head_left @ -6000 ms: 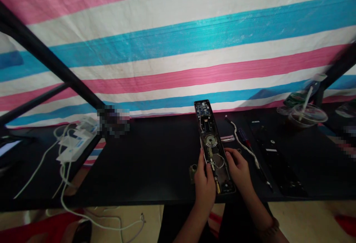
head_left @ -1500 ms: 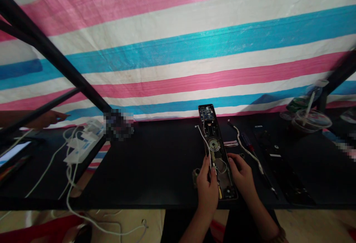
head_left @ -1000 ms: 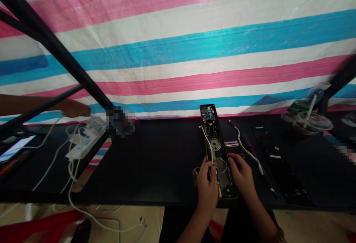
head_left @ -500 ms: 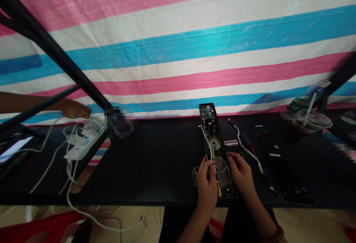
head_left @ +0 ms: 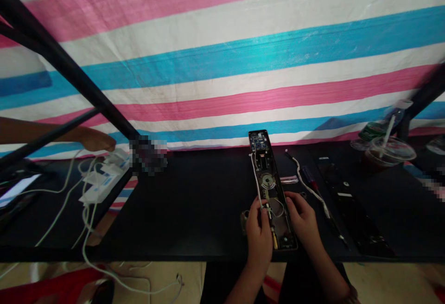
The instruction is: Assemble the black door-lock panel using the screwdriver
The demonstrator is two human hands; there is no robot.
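Head view: left fingers [head_left: 255, 208] grasp slim white cable [head_left: 256, 174]; right fingers [head_left: 295, 199] grip long, probably metal casing [head_left: 281, 223].

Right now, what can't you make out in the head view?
In the head view:
White wire: near end hidden by the left hand.
Circuit board: markings too small to read.
Pixelated object: identity blurred out.
Co-worker's arm: cut off by the picture's left edge.
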